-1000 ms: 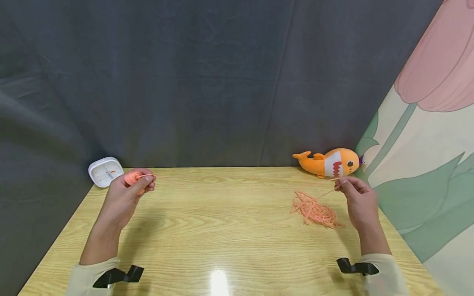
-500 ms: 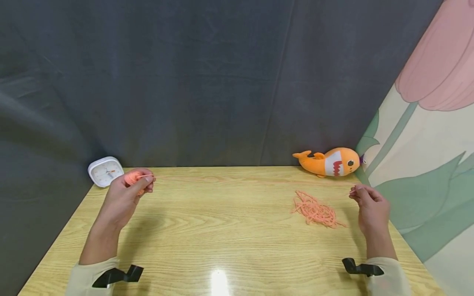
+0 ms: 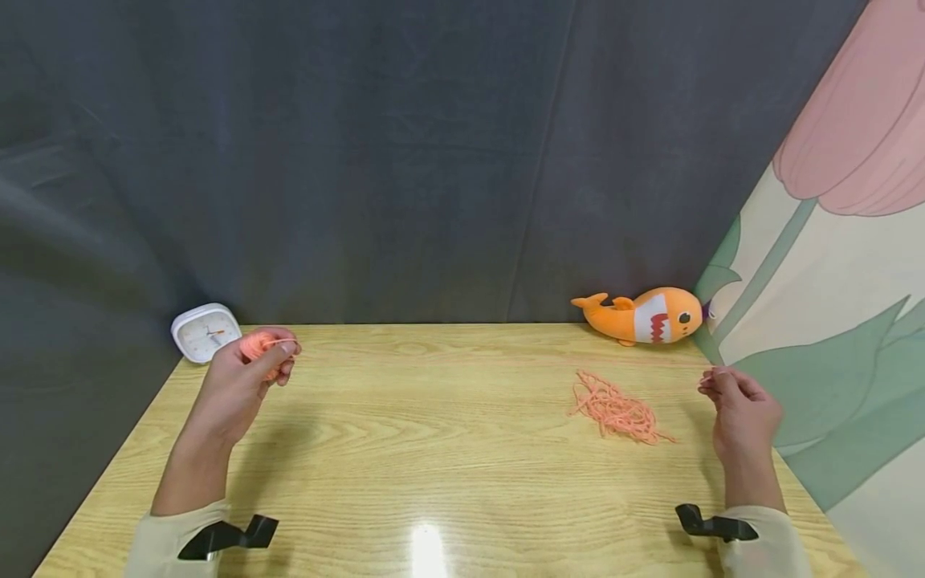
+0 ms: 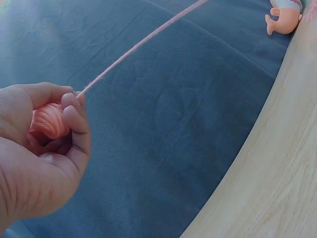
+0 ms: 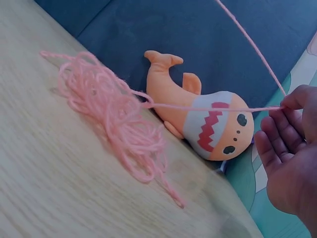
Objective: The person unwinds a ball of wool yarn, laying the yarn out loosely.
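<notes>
In my left hand (image 3: 242, 385) I hold a small wound ball of coral-pink yarn (image 4: 51, 121), its strand coming out between thumb and fingertips. From there the strand (image 4: 143, 40) runs taut across the table to my right hand (image 3: 744, 409). The thumb and index finger of that hand pinch the yarn, seen in the right wrist view, while the other fingers are loosely bent. A second length goes from this pinch down to a loose tangled heap of the same yarn (image 3: 617, 409) lying on the table to the left of my right hand.
An orange shark plush toy (image 3: 650, 317) lies at the back right edge of the wooden table (image 3: 433, 449). A white square clock (image 3: 206, 332) stands at the back left, just behind my left hand. A dark curtain (image 3: 405, 160) hangs behind, and a flower-painted wall (image 3: 845, 337) borders the right.
My right hand has moved to the right and slightly toward me, drawing the yarn away from the heap. My left hand has stayed nearly in place with the ball.
</notes>
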`<state>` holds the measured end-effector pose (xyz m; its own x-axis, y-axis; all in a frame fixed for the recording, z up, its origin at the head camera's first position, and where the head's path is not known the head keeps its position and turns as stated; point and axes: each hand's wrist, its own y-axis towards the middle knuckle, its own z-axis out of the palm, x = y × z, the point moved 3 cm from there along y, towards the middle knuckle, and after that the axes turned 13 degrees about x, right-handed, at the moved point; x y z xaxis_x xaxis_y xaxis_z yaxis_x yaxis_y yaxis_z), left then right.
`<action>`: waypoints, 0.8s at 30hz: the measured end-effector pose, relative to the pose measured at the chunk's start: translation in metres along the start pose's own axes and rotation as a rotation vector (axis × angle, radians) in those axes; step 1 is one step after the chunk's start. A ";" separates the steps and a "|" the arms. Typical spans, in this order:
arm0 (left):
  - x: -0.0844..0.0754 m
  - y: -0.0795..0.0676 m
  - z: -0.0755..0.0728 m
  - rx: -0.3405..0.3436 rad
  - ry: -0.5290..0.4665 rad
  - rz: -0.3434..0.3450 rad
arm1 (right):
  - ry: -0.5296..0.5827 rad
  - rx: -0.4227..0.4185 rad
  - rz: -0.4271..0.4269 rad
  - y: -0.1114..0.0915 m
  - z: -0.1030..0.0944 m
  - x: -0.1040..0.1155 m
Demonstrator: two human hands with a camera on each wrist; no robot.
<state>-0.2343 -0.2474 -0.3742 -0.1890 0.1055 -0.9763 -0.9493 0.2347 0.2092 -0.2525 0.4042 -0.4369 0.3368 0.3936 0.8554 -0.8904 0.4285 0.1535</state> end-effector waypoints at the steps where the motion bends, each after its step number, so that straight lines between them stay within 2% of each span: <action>1: 0.000 0.000 0.000 -0.001 0.009 -0.008 | -0.026 0.037 0.019 0.000 0.000 -0.001; 6: 0.001 0.002 0.002 0.018 0.026 -0.029 | -0.219 0.334 0.114 -0.003 0.003 -0.017; 9: 0.002 0.002 0.003 0.035 0.019 -0.020 | -0.379 0.432 0.169 -0.005 0.004 -0.028; 13: 0.002 0.003 0.006 0.045 0.020 -0.015 | -0.656 0.462 0.226 -0.006 0.005 -0.039; 16: 0.003 0.004 0.008 0.058 0.028 -0.013 | -0.794 0.464 0.233 -0.007 0.008 -0.042; 18: 0.004 0.005 0.010 0.073 0.036 -0.012 | -0.829 0.449 0.218 -0.006 0.011 -0.042; 21: 0.005 0.006 0.010 0.089 0.043 -0.011 | -0.825 0.413 0.180 -0.006 0.019 -0.037; 24: 0.006 0.006 0.010 0.090 0.046 -0.016 | -0.752 0.396 0.152 -0.007 0.033 -0.031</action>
<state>-0.2387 -0.2360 -0.3787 -0.1875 0.0571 -0.9806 -0.9262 0.3221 0.1958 -0.2667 0.3620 -0.4485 0.0377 -0.2797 0.9594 -0.9976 0.0448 0.0523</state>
